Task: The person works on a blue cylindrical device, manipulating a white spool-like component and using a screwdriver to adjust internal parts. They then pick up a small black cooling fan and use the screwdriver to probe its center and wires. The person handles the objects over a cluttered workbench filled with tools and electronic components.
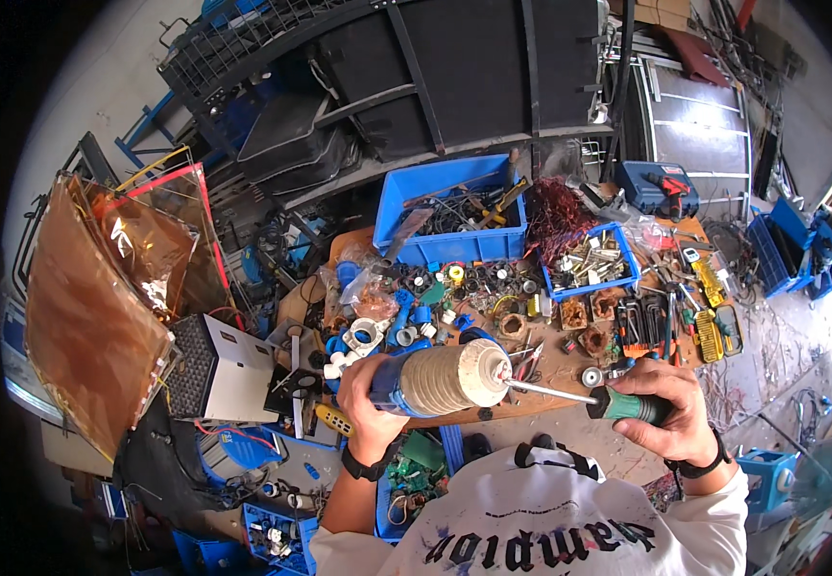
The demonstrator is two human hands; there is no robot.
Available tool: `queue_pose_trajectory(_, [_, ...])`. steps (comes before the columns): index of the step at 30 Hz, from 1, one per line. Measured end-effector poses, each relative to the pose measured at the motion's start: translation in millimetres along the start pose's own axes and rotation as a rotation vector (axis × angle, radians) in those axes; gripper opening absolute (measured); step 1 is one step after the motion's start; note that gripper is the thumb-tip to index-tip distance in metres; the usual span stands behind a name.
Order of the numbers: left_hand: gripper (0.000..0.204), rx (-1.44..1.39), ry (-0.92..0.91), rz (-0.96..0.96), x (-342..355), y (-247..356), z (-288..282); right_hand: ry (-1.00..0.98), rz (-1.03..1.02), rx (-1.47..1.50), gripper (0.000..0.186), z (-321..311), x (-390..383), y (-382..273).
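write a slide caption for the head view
At a cluttered workbench, the left grip holds a ribbed cylindrical part while the right grip holds a green-handled screwdriver to its end.

A brown wooden tabletop, crowded with hardware, spreads out beyond the fingers. Just past the left hand's fingers lie white and blue plastic pipe fittings; farther out is a clear plastic bag. Well beyond, between the 2 hands' fingers, sits 1 large blue crate, with a tangle of dark red wire to its right. Ahead and left of the right hand's fingers are 1 smaller blue tray and, nearer, rusty brown blocks. Directly beyond those fingers lies a row of dark tools, with a yellow case farther right.
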State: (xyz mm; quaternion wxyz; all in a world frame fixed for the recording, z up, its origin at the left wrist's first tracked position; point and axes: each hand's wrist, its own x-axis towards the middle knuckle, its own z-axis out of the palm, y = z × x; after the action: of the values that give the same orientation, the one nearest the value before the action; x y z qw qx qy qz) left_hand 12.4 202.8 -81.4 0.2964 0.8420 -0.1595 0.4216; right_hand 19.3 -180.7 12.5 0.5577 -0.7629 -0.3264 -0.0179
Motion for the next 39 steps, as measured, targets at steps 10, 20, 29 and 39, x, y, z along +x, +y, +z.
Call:
queue_pose_trajectory(10, [0.074,0.190,-0.032,0.097,6.7,-3.9,-19.4,-0.014,0.010,-0.032,0.038,-0.9,-1.2,-1.2])
queue_pose_trajectory(20, [0.052,0.277,0.034,0.138,15.9,-0.4,-31.0,-0.029,0.010,-0.039,0.037,1.3,-1.0,-0.7])
queue_pose_trajectory(29, [0.056,0.392,-0.019,-0.020,18.6,9.5,-29.8,0.022,0.106,-0.108,0.037,5.6,3.6,-0.5])
queue_pose_trajectory(39, [0.059,0.154,-0.042,-0.207,16.3,24.4,-14.9,0.002,0.178,-0.014,0.038,10.4,-1.3,15.3])
